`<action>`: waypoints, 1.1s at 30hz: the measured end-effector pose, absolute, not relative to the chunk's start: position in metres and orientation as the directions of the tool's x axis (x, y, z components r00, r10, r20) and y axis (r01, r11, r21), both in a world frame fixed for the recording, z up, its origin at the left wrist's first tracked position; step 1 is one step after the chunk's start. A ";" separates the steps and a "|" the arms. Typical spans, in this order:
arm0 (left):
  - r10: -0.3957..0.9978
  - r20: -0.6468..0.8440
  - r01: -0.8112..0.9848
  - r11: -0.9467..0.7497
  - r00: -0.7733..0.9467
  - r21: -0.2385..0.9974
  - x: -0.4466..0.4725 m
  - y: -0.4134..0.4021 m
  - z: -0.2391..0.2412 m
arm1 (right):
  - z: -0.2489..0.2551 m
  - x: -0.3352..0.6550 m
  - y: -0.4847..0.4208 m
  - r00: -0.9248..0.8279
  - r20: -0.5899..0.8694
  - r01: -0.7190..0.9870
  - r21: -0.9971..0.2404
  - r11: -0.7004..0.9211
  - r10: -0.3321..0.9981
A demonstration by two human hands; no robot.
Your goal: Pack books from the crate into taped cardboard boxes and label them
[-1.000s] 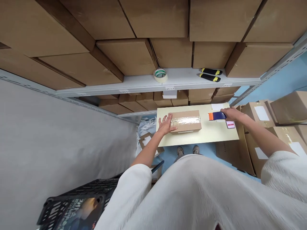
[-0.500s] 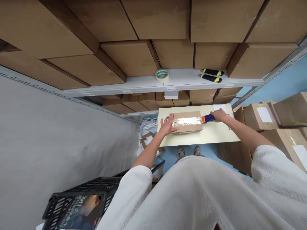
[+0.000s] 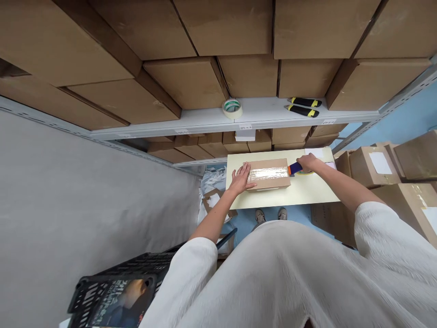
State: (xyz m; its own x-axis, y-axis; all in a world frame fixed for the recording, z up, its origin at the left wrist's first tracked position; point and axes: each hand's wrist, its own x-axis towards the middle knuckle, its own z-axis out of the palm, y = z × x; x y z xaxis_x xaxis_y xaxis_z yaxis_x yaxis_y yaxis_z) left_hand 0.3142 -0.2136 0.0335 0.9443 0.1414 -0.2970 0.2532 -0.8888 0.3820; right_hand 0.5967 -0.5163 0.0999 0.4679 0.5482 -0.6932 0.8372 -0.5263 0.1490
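Observation:
A small cardboard box (image 3: 269, 181) lies on a pale yellow table (image 3: 307, 193), with shiny clear tape along its top. My left hand (image 3: 241, 178) lies flat with fingers spread against the box's left end. My right hand (image 3: 308, 162) is closed round a blue and orange tape dispenser (image 3: 295, 168), whose orange nose touches the box's right end.
A grey shelf (image 3: 259, 119) behind the table holds a tape roll (image 3: 232, 108) and two black-and-yellow knives (image 3: 303, 106) under stacked cardboard boxes. More boxes (image 3: 372, 166) with white labels stand at the right. A black crate (image 3: 119, 291) sits at the lower left.
My right hand has brought the tape dispenser leftward from the table's right side up to the box's right end. My left hand has stayed on the box.

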 end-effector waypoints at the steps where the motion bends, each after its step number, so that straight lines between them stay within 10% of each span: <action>1: 0.141 -0.295 0.251 -0.892 0.945 0.377 0.314 -0.214 0.033 | 0.098 0.598 -0.514 0.469 -0.696 0.834 0.146 -0.532 0.544; 13: 0.147 -0.307 0.261 -0.890 0.940 0.374 0.311 -0.213 0.032 | 0.078 0.589 -0.540 0.555 -0.683 0.665 0.021 -0.746 0.475; 17: 0.131 -0.288 0.246 -0.876 0.949 0.414 0.310 -0.211 0.030 | 0.119 0.608 -0.592 0.571 -0.643 0.294 -0.421 -0.858 0.510; 24: 0.125 -0.262 0.234 -0.866 0.957 0.441 0.310 -0.209 0.026 | 0.215 0.610 -0.569 0.641 -0.287 0.071 -0.901 -0.428 0.712; 28: 0.118 -0.257 0.227 -0.863 0.959 0.451 0.309 -0.211 0.027 | 0.258 0.615 -0.503 0.646 -0.022 0.419 -0.826 -0.378 0.763; 33: 0.121 -0.265 0.234 -0.863 0.956 0.447 0.309 -0.213 0.028 | 0.266 0.625 -0.413 0.513 0.226 0.842 -0.322 -0.433 0.828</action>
State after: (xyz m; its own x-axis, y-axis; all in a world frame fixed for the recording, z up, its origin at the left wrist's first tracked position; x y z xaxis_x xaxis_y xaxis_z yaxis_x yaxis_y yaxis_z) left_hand 0.3086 -0.2130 0.0275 0.9565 0.1215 -0.2653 0.2337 -0.8634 0.4472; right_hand 0.6253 -0.4131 0.2662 0.5125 0.8285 0.2257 0.8419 -0.4331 -0.3220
